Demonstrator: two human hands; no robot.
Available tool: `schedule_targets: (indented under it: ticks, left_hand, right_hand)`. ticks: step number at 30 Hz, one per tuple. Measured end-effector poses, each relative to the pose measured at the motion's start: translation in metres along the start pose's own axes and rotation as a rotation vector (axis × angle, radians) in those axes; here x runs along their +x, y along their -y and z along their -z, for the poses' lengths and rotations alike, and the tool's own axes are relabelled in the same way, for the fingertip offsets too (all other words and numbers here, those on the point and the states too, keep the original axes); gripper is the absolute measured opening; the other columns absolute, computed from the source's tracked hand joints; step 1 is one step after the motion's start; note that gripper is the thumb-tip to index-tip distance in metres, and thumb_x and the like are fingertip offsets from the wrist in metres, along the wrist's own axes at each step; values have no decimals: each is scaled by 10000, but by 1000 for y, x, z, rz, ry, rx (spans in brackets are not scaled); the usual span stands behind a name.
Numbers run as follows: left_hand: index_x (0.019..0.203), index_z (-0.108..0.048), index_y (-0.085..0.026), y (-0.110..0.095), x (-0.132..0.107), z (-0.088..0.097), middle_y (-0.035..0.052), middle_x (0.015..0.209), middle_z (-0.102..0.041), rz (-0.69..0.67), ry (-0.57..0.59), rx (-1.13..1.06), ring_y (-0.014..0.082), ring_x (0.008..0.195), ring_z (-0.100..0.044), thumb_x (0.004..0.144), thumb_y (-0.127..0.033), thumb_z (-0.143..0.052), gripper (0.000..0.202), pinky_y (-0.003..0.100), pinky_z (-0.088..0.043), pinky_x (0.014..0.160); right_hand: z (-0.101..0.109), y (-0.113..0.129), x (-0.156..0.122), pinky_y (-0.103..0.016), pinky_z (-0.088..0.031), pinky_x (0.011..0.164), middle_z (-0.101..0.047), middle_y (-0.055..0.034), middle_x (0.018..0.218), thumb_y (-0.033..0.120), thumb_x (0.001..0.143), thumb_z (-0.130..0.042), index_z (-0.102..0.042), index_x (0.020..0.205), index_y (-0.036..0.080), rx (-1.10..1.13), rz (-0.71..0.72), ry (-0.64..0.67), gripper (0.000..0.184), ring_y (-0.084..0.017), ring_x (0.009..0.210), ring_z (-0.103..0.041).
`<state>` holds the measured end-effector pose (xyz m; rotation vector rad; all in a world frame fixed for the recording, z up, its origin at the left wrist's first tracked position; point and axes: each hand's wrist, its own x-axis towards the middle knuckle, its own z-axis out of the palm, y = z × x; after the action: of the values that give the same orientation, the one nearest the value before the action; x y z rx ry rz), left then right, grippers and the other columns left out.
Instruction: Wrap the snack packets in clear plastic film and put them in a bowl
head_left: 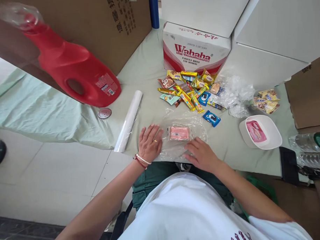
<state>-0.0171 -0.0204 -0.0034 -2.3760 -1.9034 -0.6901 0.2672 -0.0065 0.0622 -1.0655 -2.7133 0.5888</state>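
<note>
A small pink snack packet lies on a spread sheet of clear plastic film near the table's front edge. My left hand rests flat on the film's left side, fingers stretched out, a little apart from the packet. At the packet's lower right, my right hand touches the film with its fingers apart and slightly bent. Neither hand holds anything that I can see. To the left of my left hand lies a white roll of plastic film. A blue snack packet sits behind my right hand.
Assorted wrapped snacks are heaped before a Wahaba-type water carton. Crumpled clear film lies beside them. A white tub stands at the right, with plastic bottles past it. A large red jug leans at the left.
</note>
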Motion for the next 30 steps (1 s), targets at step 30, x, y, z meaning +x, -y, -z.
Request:
schedule_targets:
  ticks: [30]
  left_hand:
    - [1553,-467,-211,1,-13,33,103,1488,-650,-378,156,-207,303,1482,-503,736,-127,-535,824,588,-117,1326]
  right_hand:
    - [20,-62,47,-422,-465,1104,-729,-113,1270,279,984,-523,-630,910,229,548,-7,30,139,-274,1421,-555]
